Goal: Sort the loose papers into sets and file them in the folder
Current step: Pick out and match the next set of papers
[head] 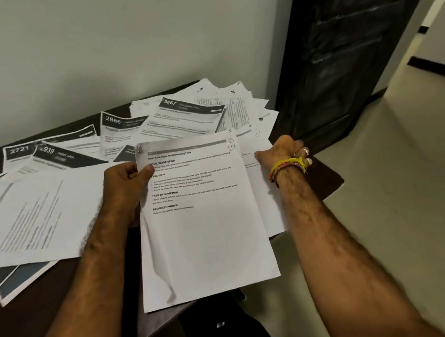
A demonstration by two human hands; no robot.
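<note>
Head view: left hand (123, 185) is pinching stapled set (202, 219) at its upper-left edge; right hand (284, 151), fingers curled, is gripping loose papers (270, 204) just right, over the table (49, 304).

Bench (51, 318): set against the wall (114, 41); door (340, 39) to its right.
Held sheet set (203, 221): over the bench's near right edge, reaching past it.
Left of the held sheet set: left hand (124, 186) on its upper left edge; beyond that, overlapping loose papers (24, 217) on the bench.
Behind it: numbered sheets (114, 126) fanned toward the wall.
Right of it: right hand (284, 151) on the sheets lying beneath.
</note>
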